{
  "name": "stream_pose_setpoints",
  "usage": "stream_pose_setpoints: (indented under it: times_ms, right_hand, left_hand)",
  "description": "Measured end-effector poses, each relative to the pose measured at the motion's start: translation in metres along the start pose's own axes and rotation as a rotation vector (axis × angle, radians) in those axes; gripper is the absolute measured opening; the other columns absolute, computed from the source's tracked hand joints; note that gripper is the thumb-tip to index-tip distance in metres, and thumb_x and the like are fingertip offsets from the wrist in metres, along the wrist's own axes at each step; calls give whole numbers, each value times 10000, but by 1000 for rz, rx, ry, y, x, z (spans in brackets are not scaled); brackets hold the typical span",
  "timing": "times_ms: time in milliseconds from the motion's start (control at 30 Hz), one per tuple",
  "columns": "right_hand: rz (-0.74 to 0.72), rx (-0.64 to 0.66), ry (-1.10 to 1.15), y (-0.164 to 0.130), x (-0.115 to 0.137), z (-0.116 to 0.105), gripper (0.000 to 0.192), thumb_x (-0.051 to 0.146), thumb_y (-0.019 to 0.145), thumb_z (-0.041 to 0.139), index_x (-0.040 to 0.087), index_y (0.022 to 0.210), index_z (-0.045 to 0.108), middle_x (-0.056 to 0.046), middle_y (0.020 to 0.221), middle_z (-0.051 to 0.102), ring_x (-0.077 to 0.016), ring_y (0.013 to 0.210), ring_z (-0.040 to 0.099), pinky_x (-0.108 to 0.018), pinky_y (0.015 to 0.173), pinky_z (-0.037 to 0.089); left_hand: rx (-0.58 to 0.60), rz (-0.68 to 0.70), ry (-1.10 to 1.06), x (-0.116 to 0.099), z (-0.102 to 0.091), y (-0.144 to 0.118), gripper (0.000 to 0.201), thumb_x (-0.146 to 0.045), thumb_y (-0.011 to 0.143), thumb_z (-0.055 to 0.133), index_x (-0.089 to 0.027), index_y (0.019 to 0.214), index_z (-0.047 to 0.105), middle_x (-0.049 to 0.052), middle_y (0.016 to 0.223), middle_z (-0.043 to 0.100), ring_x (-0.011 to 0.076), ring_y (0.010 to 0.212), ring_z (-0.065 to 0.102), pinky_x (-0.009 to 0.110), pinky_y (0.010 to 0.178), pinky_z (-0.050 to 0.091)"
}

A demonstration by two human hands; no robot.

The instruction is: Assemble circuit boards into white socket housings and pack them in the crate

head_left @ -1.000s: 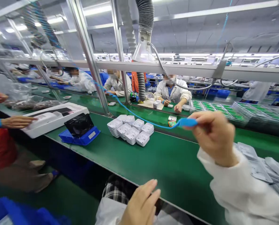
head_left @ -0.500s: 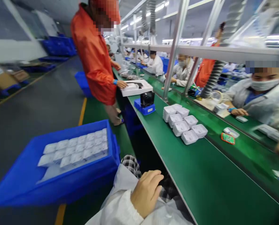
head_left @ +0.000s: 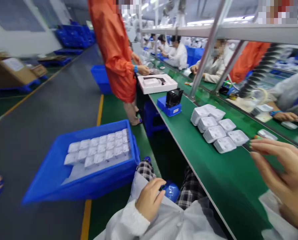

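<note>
Green conveyor belt (head_left: 214,180) runs past stacked white trays (head_left: 217,128); her right hand (head_left: 286,183) hovers near them, fingers spread, empty. Left hand (head_left: 149,200) rests loosely curled on her lap, beside the blue crate (head_left: 51,186)

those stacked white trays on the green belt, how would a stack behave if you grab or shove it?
The white trays look thin and moulded, so probably light and a bit flexible. They sit in short nested stacks, so a shove on the belt would likely slide a stack, perhaps shearing its top layers. The right hand hovers open near them; a pinch at the rim may lift only the upper trays.
</note>
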State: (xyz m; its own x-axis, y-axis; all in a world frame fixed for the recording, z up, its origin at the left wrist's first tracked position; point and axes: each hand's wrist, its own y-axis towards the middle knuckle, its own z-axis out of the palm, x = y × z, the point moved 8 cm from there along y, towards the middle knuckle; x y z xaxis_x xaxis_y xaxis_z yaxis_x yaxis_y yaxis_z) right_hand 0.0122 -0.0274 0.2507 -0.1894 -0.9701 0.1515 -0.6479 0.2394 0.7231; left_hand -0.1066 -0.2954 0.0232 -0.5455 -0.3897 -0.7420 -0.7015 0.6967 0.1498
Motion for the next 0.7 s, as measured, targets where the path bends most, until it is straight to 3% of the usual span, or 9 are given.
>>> stream_pose_setpoints:
  times_ms: [67,133,233,333,433,567,700]
  right_hand:
    - [73,32,-6,-5,-13,9,209,450,859,530,292,956,627,-39,956,696,-218,844,667,-343,661,505]
    - [221,61,69,-11,-44,24,227,426,845,544,246,954,631,-45,902,694,-194,767,660,-303,613,490]
    - [507,111,244,-30,-105,55,295,437,815,552,193,959,634,-57,887,690,-194,775,645,-331,721,496]
    - [727,124,310,-50,-161,83,313,424,784,557,172,959,621,-70,926,684,-204,837,630,-353,785,485]
    - [861,177,212,-57,-206,106,332,386,780,568,164,1025,592,-80,1045,655,-199,943,602,-339,874,447]
    - [977,259,123,-47,-260,132,400,397,791,588,137,1094,560,-116,1131,609,-218,1009,565,-334,886,423]
    - [1036,424,178,-35,-297,164,393,437,761,644,131,1004,598,-110,1023,640,-219,919,583,-314,808,442]
  left_hand:
    - [33,-25,-65,17,-9,20,249,-223,825,487,-205,1017,643,91,1035,671,218,964,635,377,861,517]
    - [80,-58,-151,28,-12,49,244,-245,806,514,-206,1005,650,89,1008,682,217,918,648,379,838,521]
    - [161,-121,-354,25,2,99,275,-291,780,560,-195,1024,644,98,1017,688,220,935,650,390,878,500]
    - [235,-212,-610,4,39,143,357,-348,738,625,-167,1046,623,122,1040,678,227,966,643,385,882,492]
    - [260,-370,-820,-20,88,174,406,-367,710,673,-153,1048,603,133,1064,655,208,924,645,348,825,500]
    - [316,-525,-888,-47,151,195,373,-328,720,694,-150,1028,582,141,1069,628,189,906,637,326,801,497]
    - [304,-579,-908,-67,194,212,403,-345,741,686,-167,1073,542,134,1141,581,179,946,618,298,782,502]
